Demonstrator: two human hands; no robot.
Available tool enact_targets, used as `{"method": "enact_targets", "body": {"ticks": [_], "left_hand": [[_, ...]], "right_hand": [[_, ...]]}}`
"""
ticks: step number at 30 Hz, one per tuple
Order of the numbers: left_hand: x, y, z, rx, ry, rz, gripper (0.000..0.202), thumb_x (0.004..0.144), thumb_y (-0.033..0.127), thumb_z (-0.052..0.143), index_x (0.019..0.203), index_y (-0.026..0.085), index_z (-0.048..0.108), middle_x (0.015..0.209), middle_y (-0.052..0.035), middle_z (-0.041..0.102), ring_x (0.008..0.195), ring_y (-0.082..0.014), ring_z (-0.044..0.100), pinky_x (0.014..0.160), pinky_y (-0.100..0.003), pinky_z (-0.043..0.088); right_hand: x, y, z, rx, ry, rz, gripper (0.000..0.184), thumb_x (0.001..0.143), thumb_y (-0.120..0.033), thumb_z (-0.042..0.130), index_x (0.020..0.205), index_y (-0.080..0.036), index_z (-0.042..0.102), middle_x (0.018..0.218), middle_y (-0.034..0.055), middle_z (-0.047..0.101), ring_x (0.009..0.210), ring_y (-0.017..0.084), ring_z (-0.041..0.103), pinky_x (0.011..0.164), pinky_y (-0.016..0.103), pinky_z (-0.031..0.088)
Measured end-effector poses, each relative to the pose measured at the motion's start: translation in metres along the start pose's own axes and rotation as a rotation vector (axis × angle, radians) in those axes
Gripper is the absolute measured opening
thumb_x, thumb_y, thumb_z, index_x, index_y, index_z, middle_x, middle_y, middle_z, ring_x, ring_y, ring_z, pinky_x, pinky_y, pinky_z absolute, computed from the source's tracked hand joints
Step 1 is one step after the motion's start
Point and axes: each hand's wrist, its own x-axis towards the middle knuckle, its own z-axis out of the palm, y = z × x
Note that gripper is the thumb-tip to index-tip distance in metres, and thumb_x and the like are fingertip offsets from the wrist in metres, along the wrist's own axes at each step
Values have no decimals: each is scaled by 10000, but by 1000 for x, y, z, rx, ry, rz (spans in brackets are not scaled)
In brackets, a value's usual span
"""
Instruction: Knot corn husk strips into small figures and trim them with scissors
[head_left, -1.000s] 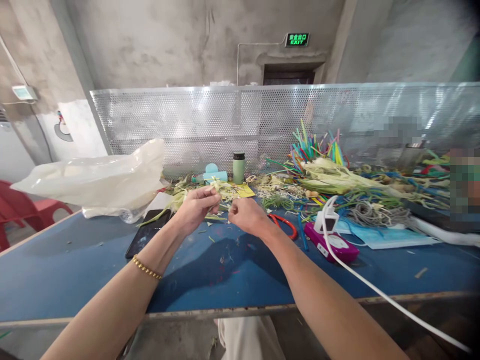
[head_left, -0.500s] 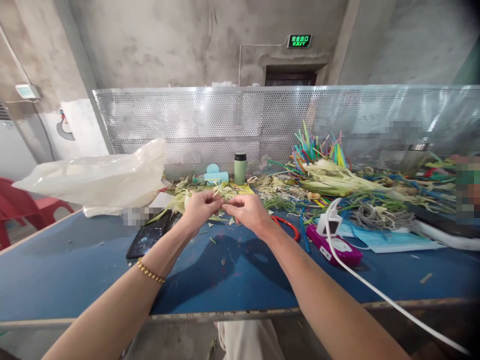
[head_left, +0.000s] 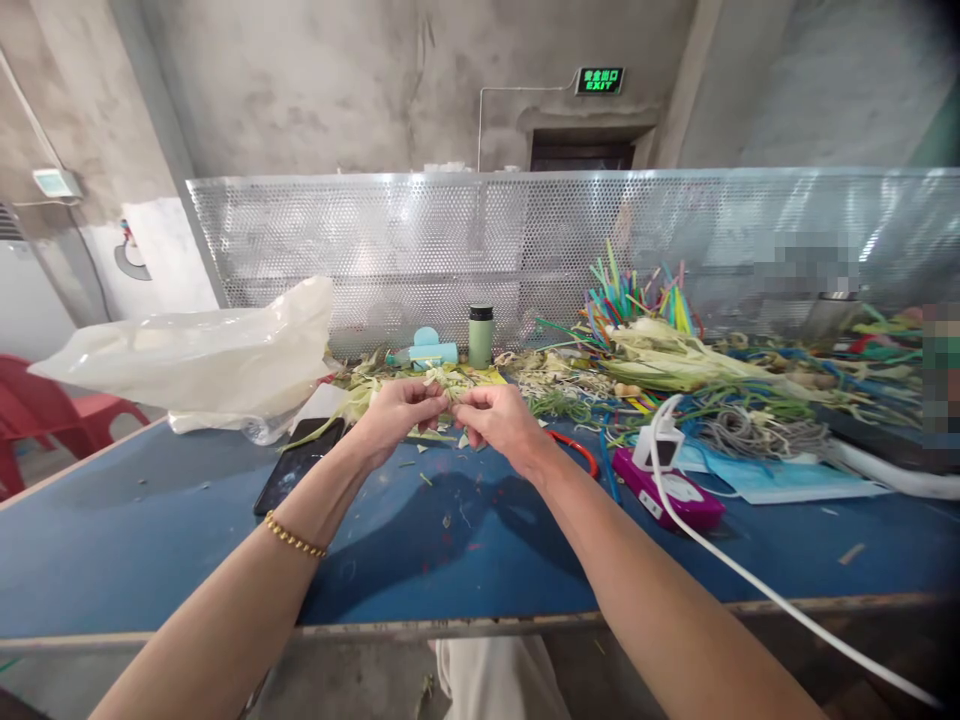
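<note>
Over the blue table (head_left: 450, 560), both hands meet with their fingertips nearly touching. My left hand (head_left: 397, 415) is closed in a pinch on a pale corn husk (head_left: 361, 397), and a thin green end of it trails left over a black phone (head_left: 298, 470). My right hand (head_left: 499, 425) pinches at the same spot, its thumb and fingers pressed together on the husk. A twisted pale bit (head_left: 435, 374) pokes up just above the fingertips. The exact part between the fingers is mostly hidden.
Behind stand a green bottle (head_left: 481, 338) and a blue roll (head_left: 433, 354). A husk pile (head_left: 660, 355) lies right, near red-handled scissors or a loop (head_left: 585, 455), a purple power socket (head_left: 694, 508) with a white cable, and a blue mask (head_left: 787, 482). A plastic bag (head_left: 202, 360) lies left.
Both hands have shifted very slightly, and the right fingers have curled in more at the pinch. The green husk end now lies a little further across the phone.
</note>
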Motion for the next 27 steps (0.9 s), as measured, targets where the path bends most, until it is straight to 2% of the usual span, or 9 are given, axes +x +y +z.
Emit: {"method": "enact_targets", "body": {"ticks": [6,12,21,27], "left_hand": [[0,0,4,80,80,0,254,699,340,714,642,146,561,581,25,501,546,-86,443,540,-238,324],[1,-2,4,144,86,18,183,708,301,672,657,142,597,566,27,512,525,-84,432,521,-236,314],[0,1,6,154,115,24,185,701,300,677,647,147,588,568,31,510,532,-85,425,520,-233,312],[0,-3,7,185,128,40,216,701,306,667,587,154,565,538,33,496,520,-89,417,520,-239,308]], "right_hand": [[1,1,2,-51,40,-16,162,720,-244,620,593,-144,636,388,-19,520,376,92,462,426,209,358],[1,2,2,-223,95,-63,190,740,-252,605,588,-149,652,402,-9,540,410,113,509,451,218,361],[0,-2,3,-277,125,-74,176,738,-213,585,577,-158,630,408,-17,531,430,114,518,488,219,358],[-2,-4,4,-344,130,-86,141,742,-203,589,609,-162,615,494,-8,582,480,113,531,530,223,358]]}}
